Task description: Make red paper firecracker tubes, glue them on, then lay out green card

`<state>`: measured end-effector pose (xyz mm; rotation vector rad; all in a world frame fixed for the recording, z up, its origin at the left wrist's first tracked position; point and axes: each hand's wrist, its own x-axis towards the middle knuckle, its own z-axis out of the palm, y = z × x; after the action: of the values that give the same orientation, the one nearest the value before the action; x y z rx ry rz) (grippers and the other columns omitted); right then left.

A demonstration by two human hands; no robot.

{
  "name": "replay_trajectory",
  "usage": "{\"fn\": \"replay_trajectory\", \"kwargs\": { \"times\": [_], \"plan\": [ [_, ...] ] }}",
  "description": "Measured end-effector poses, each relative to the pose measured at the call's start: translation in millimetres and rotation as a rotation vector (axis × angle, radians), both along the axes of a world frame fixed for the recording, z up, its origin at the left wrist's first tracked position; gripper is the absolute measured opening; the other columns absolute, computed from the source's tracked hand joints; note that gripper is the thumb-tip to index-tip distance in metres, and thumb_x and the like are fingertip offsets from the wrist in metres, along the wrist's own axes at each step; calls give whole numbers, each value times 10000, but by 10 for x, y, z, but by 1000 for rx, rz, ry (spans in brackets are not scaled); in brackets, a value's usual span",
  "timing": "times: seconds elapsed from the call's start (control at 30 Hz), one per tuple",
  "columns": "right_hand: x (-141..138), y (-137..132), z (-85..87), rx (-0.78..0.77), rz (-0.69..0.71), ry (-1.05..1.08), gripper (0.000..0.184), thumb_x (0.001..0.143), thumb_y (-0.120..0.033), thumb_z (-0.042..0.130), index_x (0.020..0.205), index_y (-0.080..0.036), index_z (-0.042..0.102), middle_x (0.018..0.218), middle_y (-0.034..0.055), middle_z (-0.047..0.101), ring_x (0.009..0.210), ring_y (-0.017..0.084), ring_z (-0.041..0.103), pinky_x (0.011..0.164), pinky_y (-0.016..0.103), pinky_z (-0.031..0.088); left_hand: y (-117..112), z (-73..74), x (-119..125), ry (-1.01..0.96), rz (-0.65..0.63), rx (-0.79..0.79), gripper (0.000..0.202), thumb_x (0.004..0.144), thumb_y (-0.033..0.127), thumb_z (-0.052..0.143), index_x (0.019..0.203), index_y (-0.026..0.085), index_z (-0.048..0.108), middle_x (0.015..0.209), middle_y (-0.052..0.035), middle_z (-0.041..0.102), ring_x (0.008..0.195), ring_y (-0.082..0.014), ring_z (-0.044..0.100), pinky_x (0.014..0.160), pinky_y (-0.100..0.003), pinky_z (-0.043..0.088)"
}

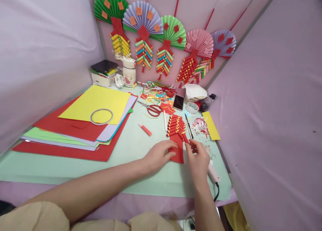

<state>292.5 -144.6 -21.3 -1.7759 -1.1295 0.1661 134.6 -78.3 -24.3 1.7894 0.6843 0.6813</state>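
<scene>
A red paper firecracker string [176, 125], rows of small red rolls on a red strip, lies on the pale green mat [141, 147]. My left hand [161, 154] rests with curled fingers on the strip's near end, a red paper square [177, 154]. My right hand [197, 157] pinches a small red paper roll [193, 147] just right of that strip. A white glue gun [213, 172] lies under my right wrist.
A stack of coloured paper sheets [83, 127] with a tape ring [101, 116] fills the left. Red scissors [152, 108], a red stick [145, 129], a phone [178, 102], paper scraps and a yellow strip [211, 125] lie beyond. Paper fans with firecrackers [163, 39] hang on the back wall.
</scene>
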Motion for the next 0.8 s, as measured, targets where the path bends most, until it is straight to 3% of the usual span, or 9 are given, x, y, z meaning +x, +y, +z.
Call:
{"fn": "replay_trajectory", "kwargs": {
  "times": [0.1, 0.2, 0.47, 0.8],
  "plan": [
    [86, 82, -78, -84, 23, -328, 246, 866, -319, 493, 946, -162, 664, 893, 89, 633, 814, 214, 556, 792, 374, 437, -40, -44, -14, 250, -122, 408, 261, 847, 240, 601, 1096, 187, 659, 1314, -121, 579, 1280, -267, 463, 1117, -451, 280],
    [108, 143, -172, -151, 30, -450, 245, 878, -275, 459, 947, -158, 663, 877, 88, 619, 816, 216, 548, 782, 356, 427, -72, -105, 3, 408, -179, 555, 339, 854, 321, 610, 1150, 159, 635, 1337, -150, 555, 1314, -288, 429, 1126, -473, 254],
    [117, 188, -282, -159, 28, -545, 257, 895, -257, 436, 925, -163, 674, 866, 88, 609, 816, 217, 527, 755, 335, 399, -75, -195, 12, 430, -169, 625, 361, 869, 374, 584, 1155, 161, 633, 1315, -152, 569, 1296, -285, 447, 1115, -455, 257],
    [94, 214, -301, -212, 15, -618, 246, 897, -232, 446, 887, -164, 682, 822, 75, 575, 795, 211, 494, 728, 322, 386, -90, -148, 14, 456, -183, 615, 361, 873, 356, 579, 1167, 150, 624, 1332, -152, 557, 1313, -291, 428, 1114, -460, 259]
  ]
}}
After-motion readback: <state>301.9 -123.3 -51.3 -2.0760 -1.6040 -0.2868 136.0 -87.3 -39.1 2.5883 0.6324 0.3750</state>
